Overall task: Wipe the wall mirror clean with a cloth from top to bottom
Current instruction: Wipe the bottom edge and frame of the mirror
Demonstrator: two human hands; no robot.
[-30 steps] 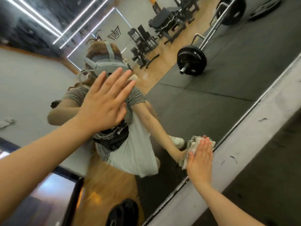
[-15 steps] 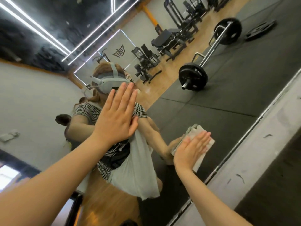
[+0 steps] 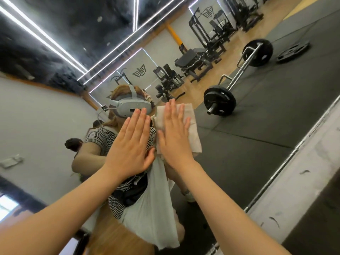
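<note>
Mirror (image 3: 257, 144) fills most of my view, its metal edge (image 3: 287, 159) running diagonally at the right beside a scuffed white wall strip (image 3: 303, 181); wide glass lies open above and right of my hands. My right hand (image 3: 174, 137) presses a pale folded cloth (image 3: 193, 129) flat on the glass, fingers straight. My left hand (image 3: 131, 144) rests flat just beside it, fingers straight, holding nothing.

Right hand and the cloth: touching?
Touching. The head view shows the right hand pressed flat, fingers straight, on the cloth against the mirror.
</note>
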